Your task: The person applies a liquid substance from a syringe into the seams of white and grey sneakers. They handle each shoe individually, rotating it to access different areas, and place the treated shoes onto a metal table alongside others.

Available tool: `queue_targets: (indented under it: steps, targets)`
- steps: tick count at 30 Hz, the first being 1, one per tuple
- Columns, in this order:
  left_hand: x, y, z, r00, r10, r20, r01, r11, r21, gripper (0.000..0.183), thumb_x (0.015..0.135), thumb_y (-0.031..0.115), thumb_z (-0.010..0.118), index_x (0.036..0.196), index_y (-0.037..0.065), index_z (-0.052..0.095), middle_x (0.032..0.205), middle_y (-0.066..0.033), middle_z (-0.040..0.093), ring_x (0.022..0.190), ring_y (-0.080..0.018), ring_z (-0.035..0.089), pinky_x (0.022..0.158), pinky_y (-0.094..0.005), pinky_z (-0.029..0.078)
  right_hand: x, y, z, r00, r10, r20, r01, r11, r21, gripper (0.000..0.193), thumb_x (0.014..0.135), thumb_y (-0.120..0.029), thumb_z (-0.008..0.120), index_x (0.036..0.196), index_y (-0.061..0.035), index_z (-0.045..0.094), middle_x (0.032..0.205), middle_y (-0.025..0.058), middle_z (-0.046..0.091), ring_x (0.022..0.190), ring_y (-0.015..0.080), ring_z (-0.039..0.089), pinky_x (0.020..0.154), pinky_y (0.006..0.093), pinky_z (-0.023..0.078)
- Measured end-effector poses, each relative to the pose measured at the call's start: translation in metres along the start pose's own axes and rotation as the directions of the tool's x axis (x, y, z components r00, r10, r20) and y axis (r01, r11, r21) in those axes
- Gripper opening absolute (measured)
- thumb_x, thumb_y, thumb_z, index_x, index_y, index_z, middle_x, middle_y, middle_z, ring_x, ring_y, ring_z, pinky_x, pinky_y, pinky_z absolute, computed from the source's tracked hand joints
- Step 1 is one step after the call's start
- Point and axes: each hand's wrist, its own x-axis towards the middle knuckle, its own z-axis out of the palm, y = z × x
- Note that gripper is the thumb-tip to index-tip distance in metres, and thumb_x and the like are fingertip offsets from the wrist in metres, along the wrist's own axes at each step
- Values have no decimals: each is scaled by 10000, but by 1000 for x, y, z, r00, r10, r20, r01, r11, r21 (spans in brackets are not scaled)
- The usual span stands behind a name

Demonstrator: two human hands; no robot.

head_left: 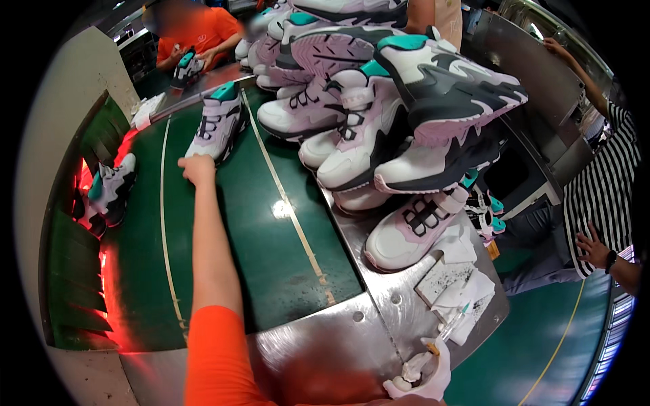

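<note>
My left hand [198, 169] reaches far forward over the green conveyor belt [257, 223], its arm in an orange sleeve. It is closed at the toe of a white, lilac and black sneaker [215, 128] with a teal collar lining. The shoe stands on the belt, toe toward me, and hides some of my fingertips. My right hand is not in view. To the right, a sneaker [406, 230] with black laces lies on the metal ledge [352, 216], below a tall heap of matching sneakers [352, 122].
At the left, another sneaker [112, 193] lies by a red-lit opening with green flaps [74, 277]. Papers [464, 291], a brush-like tool [455, 321] and a white cut container [433, 379] sit at the lower right. A co-worker [210, 34] handles a shoe; a striped-shirted person [602, 183] stands right.
</note>
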Motion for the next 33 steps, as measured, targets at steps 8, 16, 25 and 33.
queue_targets:
  steps: [8,16,25,33]
  targets:
    - [-198,164,-100,361,333,871,31,930,-367,707,913,540,612,1300,-48,542,1188,-142,629,992,-199,644,847,-314,535,-8,-31,19,703,-427,568,681,174,-712,1040,581,-33,864,1427,41,263,1132,143,524,885,160,587,759,256,502]
    - [-370,283,-72,490,394,777,121,852,-509,789,775,512,760,1274,-55,534,1130,-192,665,963,-320,671,843,-409,533,2,-19,27,794,-335,508,553,745,-373,1100,651,115,757,1518,-25,95,1101,101,489,732,79,496,734,230,487]
    - [-381,187,-292,84,973,217,-746,205,-634,676,719,317,849,1227,0,536,1172,-191,620,1026,-364,626,885,-386,494,-19,-69,0,722,-186,667,641,544,-542,767,680,44,783,1330,-25,381,1004,46,495,737,67,506,672,216,476]
    - [-346,-40,-458,356,717,599,-516,685,-514,656,713,158,864,1266,66,523,1329,-171,547,1296,-367,478,1093,-492,356,-24,-85,-23,730,-104,675,655,388,-649,812,594,-19,807,1320,-8,442,1124,95,540,954,164,555,840,295,498]
